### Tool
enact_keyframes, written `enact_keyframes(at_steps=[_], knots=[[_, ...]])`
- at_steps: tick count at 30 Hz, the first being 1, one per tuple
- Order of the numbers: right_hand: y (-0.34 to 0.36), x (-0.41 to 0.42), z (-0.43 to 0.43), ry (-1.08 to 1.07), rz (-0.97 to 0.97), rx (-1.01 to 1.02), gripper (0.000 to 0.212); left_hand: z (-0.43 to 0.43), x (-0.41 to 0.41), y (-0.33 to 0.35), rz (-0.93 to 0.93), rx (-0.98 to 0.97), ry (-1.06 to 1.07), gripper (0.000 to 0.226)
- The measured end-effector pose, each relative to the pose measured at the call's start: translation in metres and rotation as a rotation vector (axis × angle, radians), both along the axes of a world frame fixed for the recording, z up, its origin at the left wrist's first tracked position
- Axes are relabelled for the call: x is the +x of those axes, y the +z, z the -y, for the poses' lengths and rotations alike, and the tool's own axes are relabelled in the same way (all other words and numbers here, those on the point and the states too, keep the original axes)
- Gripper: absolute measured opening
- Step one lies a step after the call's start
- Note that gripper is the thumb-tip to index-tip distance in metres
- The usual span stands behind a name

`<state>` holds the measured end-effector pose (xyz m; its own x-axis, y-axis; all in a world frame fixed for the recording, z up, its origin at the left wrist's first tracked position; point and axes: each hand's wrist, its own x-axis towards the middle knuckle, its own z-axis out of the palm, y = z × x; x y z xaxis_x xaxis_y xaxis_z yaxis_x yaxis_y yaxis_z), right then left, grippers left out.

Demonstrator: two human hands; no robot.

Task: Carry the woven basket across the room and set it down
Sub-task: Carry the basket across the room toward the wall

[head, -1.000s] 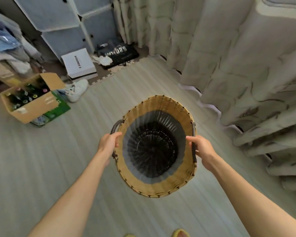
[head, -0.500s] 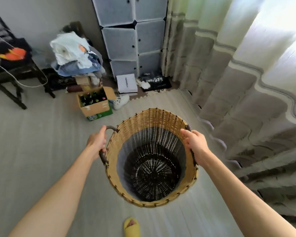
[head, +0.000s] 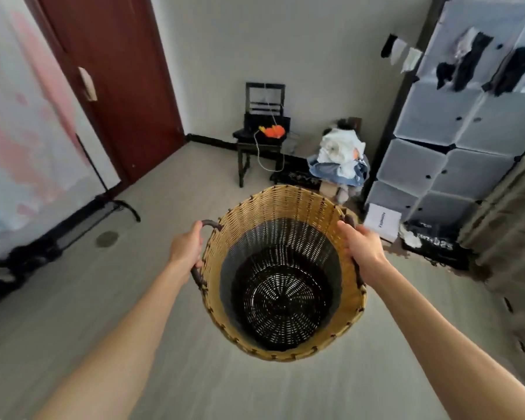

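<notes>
We've got the basket [head: 285, 274] held off the floor [head: 73, 298] in front of us, empty, left grip [head: 187, 248] closed on its dark handle, right grip [head: 361, 248] closed over the opposite rim. View has swung left in the last second: curtains gone, chair [head: 259, 140] and door [head: 115, 86] now ahead. We're mid-turn, set-down not started.

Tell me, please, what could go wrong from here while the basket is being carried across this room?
1. The woven basket, held up in front by the left hand and right hand, hides the floor just ahead, so a step could land on something unseen.
2. The black stand leg juts onto the floor to the left and could catch a foot.
3. The clothes pile and white box crowd the right, narrowing any set-down spot there.
</notes>
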<state>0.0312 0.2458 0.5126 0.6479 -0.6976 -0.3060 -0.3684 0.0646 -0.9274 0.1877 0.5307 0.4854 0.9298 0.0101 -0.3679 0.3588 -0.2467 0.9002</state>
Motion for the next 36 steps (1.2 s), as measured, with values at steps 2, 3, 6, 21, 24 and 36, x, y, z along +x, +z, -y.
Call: enact_keyframes(at_steps=[2, 3, 6, 21, 24, 36], knots=[[0.011, 0.041, -0.044, 0.089, 0.019, -0.003, 0.031, -0.059, 0.011, 0.010, 0.004, -0.002, 0.102, 0.042], [0.014, 0.066, -0.072, 0.138, 0.021, 0.000, 0.029, -0.095, 0.018, 0.015, 0.016, -0.004, 0.166, 0.042], [0.022, 0.128, -0.158, 0.259, 0.056, 0.009, 0.025, -0.194, 0.040, 0.025, 0.041, -0.022, 0.323, 0.042], [0.018, 0.365, -0.584, 0.816, 0.034, 0.070, 0.033, -0.606, 0.107, 0.055, 0.014, 0.169, 0.837, 0.045], [0.012, 0.405, -0.654, 0.923, 0.002, 0.059, 0.029, -0.663, 0.116, 0.050, 0.016, 0.156, 0.901, 0.040], [-0.002, 0.537, -0.915, 1.408, -0.084, 0.032, 0.015, -0.858, 0.147, 0.009, -0.043, 0.116, 1.313, 0.041]])
